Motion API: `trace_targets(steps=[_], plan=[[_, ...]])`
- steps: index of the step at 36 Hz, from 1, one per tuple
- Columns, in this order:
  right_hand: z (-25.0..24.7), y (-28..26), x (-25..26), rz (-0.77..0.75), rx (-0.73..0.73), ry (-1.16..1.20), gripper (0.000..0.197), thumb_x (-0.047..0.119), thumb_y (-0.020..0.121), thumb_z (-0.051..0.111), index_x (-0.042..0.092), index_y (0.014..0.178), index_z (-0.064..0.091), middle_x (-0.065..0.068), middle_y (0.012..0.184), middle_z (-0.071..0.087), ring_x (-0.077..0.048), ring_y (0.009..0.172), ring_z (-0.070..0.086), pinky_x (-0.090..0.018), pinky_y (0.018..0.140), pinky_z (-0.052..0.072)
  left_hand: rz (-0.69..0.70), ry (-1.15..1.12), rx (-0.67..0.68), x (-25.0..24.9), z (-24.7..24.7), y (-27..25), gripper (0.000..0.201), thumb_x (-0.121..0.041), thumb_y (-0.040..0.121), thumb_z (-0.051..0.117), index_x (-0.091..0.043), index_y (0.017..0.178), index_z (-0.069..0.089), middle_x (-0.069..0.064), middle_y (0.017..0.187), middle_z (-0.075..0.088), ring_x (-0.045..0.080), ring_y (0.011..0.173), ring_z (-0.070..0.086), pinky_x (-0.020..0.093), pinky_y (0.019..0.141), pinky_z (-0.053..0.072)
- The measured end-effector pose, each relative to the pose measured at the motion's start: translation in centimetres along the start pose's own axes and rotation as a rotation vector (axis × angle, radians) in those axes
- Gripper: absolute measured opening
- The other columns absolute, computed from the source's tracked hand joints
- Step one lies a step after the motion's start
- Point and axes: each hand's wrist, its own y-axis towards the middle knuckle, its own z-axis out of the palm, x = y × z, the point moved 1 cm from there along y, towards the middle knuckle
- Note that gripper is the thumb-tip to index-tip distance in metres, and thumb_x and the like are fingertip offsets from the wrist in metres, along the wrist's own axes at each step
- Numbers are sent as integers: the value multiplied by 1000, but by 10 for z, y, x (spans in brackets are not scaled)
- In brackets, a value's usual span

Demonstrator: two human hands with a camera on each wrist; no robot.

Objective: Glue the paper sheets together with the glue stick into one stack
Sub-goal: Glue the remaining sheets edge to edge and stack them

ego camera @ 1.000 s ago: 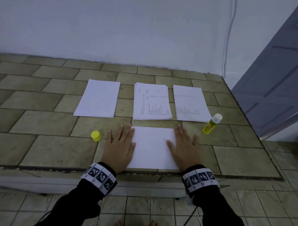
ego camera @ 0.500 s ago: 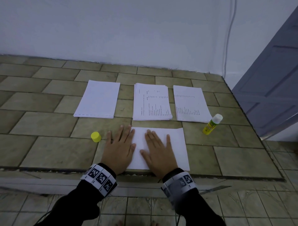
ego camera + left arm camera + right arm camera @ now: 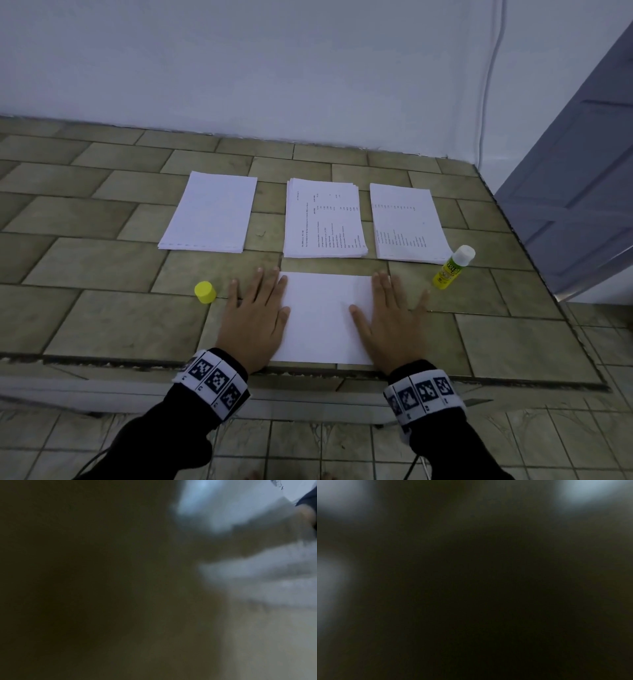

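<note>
Head view: blank paper sheet [image 3: 320, 318] lying flat at the front edge of the tiled tabletop [image 3: 102, 267], long axis running front to back. Left hand [image 3: 255, 315] flat on the sheet's left edge, fingers straight and spread, pressing, grasping nothing. Right hand [image 3: 394, 320] flat on the right edge, same pose, thumb on the paper, fingers pointing toward the back wall [image 3: 274, 68].

Behind the sheet, three paper piles in a row, long axes also front to back: blank pile [image 3: 210, 212] to the left, printed pile [image 3: 323, 219] in the middle (text lines running sideways), printed pile [image 3: 407, 224] to the right.

Glue stick [image 3: 452, 269] near the right edge, beside the right pile's front corner, uncapped, tilted, white tip pointing back and right. Yellow cap [image 3: 205, 292] standing apart, just left of the left hand.

Left wrist view: blurred, pale paper shapes only. Right wrist view: dark, nothing readable.
</note>
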Motion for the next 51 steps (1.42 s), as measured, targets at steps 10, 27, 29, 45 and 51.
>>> trace_targets(steps=[10,27,29,45,51], plan=[[3,-5,18,-98,54,-19,99,72,81,-17,10,154,10,-5,160,19,-16,148,15,-57,110,-16,2,-6,-9,1,0,0,58,-39,98,26,-10,144,46,8,152,42,31,140,38,63,107,31],[-74,-2,-30,101,74,596,39,24,100,47,6,135,46,-10,131,54,-23,120,48,-27,91,33,-10,-6,30,0,1,0,59,-41,99,23,-11,146,43,8,154,38,31,142,34,64,109,30],[-78,5,-32,37,117,524,38,18,99,49,6,135,46,-8,132,53,-23,123,47,-23,91,33,-13,1,42,0,0,0,60,-41,99,22,-11,146,42,8,154,37,30,142,34,64,109,30],[-61,70,-25,-117,303,-43,24,14,101,40,3,120,50,-15,126,47,-28,116,47,-33,93,40,-29,-4,107,-1,-5,-1,62,-45,101,18,-11,144,45,8,153,40,28,140,35,61,107,31],[-75,73,-34,-113,213,232,13,6,94,51,4,97,64,-10,101,64,-16,83,54,-20,69,41,-23,-13,136,0,-6,-1,69,-48,103,5,-10,144,45,8,153,40,29,140,38,62,106,33]])
